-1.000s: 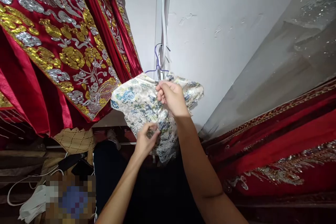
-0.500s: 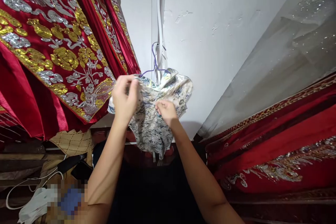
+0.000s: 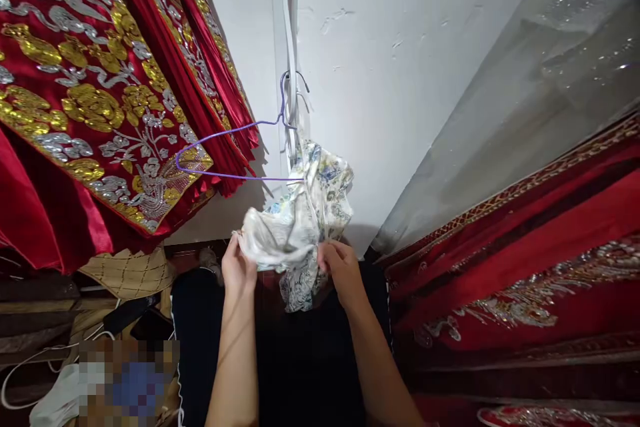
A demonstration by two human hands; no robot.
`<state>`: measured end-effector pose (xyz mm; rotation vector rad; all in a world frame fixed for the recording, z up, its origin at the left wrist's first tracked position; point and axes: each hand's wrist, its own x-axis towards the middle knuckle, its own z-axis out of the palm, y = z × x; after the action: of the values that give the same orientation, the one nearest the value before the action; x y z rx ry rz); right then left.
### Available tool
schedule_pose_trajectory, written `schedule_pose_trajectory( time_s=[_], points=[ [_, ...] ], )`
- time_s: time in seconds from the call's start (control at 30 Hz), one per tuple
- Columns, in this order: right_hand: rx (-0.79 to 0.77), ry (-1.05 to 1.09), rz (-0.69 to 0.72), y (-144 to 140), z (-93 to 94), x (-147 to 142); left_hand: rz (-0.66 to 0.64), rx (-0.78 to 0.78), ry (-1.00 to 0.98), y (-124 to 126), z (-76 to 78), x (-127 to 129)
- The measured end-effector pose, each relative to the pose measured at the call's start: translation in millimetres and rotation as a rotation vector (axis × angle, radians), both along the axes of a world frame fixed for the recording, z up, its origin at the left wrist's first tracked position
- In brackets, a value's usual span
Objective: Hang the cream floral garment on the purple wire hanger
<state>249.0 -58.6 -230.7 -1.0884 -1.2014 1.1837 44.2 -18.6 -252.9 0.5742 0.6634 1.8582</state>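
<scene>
A floral-patterned shirt hangs partly from a purple wire hanger, whose left arm is bare. The hanger's hook sits at the white pole. My left hand pinches the shirt's left side, which is pulled down and away from the hanger with its pale inside showing. Lower on the front, my right hand has its fingers closed on the cloth. The shirt's right shoulder is still over the hanger's other arm, which the cloth hides.
A red garment with gold and silver embroidery hangs at left, close to the hanger. Red sequined garments under clear plastic stand at right. At lower left lie a dark phone, a white cable and a white bag.
My left hand has drawn the shirt's left shoulder off the hanger and moved down with it, baring the hanger's left arm. My right hand has moved lower, still gripping the front.
</scene>
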Motion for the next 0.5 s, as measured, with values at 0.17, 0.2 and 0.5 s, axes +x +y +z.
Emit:
schedule_pose_trajectory(
  time_s=[0.17, 0.2, 0.5],
  points=[
    [0.076, -0.066, -0.015, 5, 3.5, 6, -0.177, 0.095, 0.075, -30, 41.8, 31],
    [0.116, -0.062, -0.006, 4, 8.3, 3, -0.249, 0.143, 0.178, -37, 53.5, 37],
    [0.150, -0.229, 0.604, 8, 52.1, -10, -0.288, 0.168, 1.028, -46, 79.9, 19]
  ],
)
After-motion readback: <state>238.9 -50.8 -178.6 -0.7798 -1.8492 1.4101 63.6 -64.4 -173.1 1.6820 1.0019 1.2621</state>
